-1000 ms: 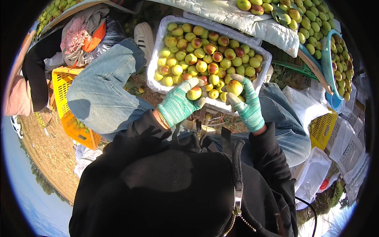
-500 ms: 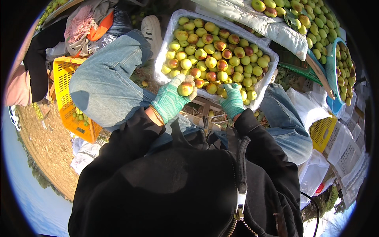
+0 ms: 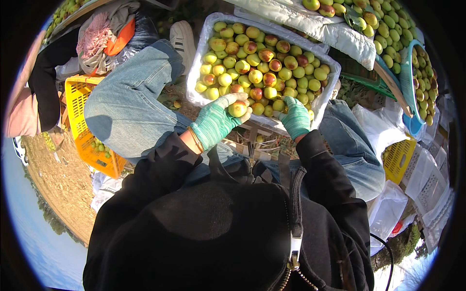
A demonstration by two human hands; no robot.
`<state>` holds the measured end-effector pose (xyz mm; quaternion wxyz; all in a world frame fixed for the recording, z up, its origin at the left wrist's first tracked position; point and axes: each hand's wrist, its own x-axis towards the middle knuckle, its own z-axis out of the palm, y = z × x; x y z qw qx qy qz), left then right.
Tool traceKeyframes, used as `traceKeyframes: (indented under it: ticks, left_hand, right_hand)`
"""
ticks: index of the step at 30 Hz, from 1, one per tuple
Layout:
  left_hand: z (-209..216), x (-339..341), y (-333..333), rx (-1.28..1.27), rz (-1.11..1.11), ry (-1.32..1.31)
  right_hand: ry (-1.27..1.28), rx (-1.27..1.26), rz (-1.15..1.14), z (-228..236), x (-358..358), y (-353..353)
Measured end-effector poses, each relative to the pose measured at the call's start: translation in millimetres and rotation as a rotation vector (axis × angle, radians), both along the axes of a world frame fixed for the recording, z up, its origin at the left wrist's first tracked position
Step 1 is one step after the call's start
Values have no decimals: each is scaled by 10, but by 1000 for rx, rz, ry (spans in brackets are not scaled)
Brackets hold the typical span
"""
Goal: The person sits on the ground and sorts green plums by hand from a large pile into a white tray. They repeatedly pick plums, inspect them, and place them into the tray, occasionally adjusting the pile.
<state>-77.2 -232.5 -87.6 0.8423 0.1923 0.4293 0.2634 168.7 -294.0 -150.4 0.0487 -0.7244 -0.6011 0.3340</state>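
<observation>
White lined crate (image 3: 194, 82), loose fruit (image 3: 255, 76) inside. Left hand (image 3: 213, 123): fingers clamped on a blushed fruit (image 3: 237, 108) at near rim. Right hand (image 3: 295, 119) at near-side fruit, can't tell its finger grip. Probably mid-pick; next move calls for gentle hold.

Fruit (image 3: 237, 108) looks smooth and glossy, the gloves (image 3: 212, 127) matt knitted cloth.

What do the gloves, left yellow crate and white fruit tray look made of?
Gloves: matte knit fabric, judging by fine ribbing; greyer tips may be coated.
Yellow crate: likely moulded plastic, smooth, with regular slots.
White tray: its rim seems wrapped in thin, slightly shiny plastic film, wrinkled; the material beneath isn't clear.
</observation>
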Motion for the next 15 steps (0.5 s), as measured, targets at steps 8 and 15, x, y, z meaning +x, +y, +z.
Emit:
traceKeyframes:
  ticks: [8,15]
  left_hand:
    - [131,63,26,603,-435,448]
    - [192,156,-142,85,-578,200]
  right_hand:
    - [19,314,88,484,-193,98]
    - [811,-360,-311,658,-450,-210]
